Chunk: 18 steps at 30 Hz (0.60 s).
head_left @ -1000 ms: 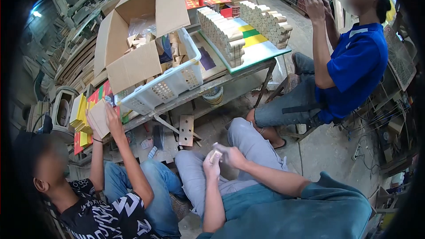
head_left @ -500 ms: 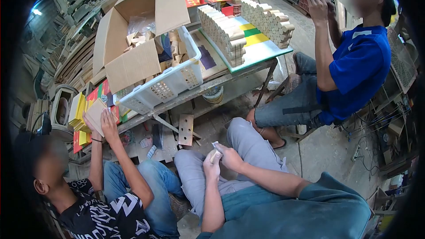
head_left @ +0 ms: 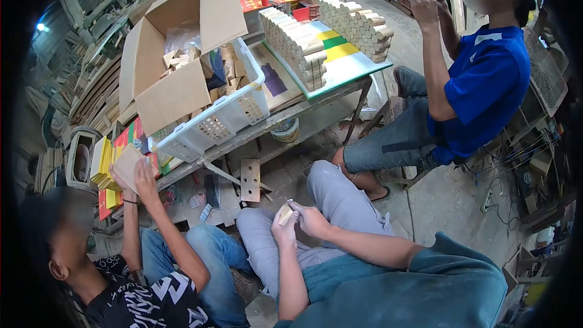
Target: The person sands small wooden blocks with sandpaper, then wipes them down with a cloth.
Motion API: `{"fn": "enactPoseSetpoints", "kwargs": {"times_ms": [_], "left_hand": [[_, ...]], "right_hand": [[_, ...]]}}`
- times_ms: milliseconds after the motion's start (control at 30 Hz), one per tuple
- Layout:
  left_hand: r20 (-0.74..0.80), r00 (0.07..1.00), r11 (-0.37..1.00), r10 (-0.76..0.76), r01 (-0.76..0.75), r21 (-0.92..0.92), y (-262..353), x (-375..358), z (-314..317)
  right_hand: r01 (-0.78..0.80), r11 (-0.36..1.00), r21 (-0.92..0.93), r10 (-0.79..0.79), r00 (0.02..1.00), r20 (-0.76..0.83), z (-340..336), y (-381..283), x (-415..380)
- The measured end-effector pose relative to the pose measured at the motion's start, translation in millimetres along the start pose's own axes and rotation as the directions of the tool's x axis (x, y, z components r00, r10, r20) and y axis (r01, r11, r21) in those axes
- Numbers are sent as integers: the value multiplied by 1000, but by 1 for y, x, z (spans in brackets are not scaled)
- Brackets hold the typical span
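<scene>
Above my lap, my left hand [head_left: 284,228] is wrapped round a small pale wooden piece [head_left: 285,214]. My right hand [head_left: 311,219] is closed at the piece's right side, its fingertips pinching something small and greyish against it, perhaps sandpaper, too small to name surely. Both hands touch each other between my knees. Beyond them a cardboard box [head_left: 172,94] and a white plastic basket [head_left: 212,123] hold many wooden blocks [head_left: 232,68].
At left a person holds a flat wooden board [head_left: 129,167] beside yellow pieces [head_left: 104,163]. A person in a blue shirt [head_left: 493,88] sits at right. Stacked wooden cylinders [head_left: 297,45] stand on a glass-edged table [head_left: 340,80]. A board with holes [head_left: 250,180] leans below the basket.
The view has shifted slightly, so the table and box appear further left. My hands remain together, with the wooden piece turned a little and the greyish thing less visible.
</scene>
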<state>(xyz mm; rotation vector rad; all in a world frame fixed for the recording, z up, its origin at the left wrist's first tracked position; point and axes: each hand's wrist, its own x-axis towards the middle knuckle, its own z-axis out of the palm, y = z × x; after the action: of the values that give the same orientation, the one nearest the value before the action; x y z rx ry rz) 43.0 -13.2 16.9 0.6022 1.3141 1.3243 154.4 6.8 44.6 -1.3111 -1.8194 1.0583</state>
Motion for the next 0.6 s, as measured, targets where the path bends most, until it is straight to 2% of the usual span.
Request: {"fn": "enactPoseSetpoints", "kwargs": {"times_ms": [33, 67, 133, 200, 267, 333, 400, 433, 467, 533, 600], "left_hand": [[-54, 997, 997, -48, 45, -56, 1, 0, 1], [-46, 997, 997, -61, 58, -57, 1, 0, 1], [-21, 1000, 988, 19, -22, -150, 2, 0, 3], [-56, 998, 989, -2, -6, -148, 2, -2, 0], [-60, 998, 997, -36, 40, 61, 0, -1, -3], [-37, 999, 994, -28, 32, 108, -15, 2, -8], [-162, 985, 932, 66, -3, 361, -12, 2, 0], [-124, 988, 909, 87, -28, 415, -10, -1, -1], [-107, 991, 909, 81, -29, 415, -11, 0, -2], [-60, 995, 995, 85, -81, 55, -12, 2, -5], [-9, 995, 992, 100, -98, 83, 3, -1, -2]], "right_hand": [[-69, 998, 0, 69, 997, 47, -2, -2, 0], [-83, 997, -5, 83, 996, 42, 0, 0, 1], [56, 998, 28, -54, 996, -69, 1, 6, 4], [80, 996, 50, -76, 993, -85, 2, 7, 7], [107, 991, 78, -93, 981, -172, -3, 7, 12], [138, 987, 83, -122, 978, -171, -5, 0, 11], [168, 984, 63, -169, 986, -1, -8, -1, 9], [180, 984, 6, -179, 983, -42, -7, -1, 9], [171, 985, -2, -171, 984, -56, -7, 2, 9], [-90, 996, -23, 92, 993, 72, -8, 7, 12], [-65, 997, -34, 66, 998, 8, -8, 9, 10]]}}
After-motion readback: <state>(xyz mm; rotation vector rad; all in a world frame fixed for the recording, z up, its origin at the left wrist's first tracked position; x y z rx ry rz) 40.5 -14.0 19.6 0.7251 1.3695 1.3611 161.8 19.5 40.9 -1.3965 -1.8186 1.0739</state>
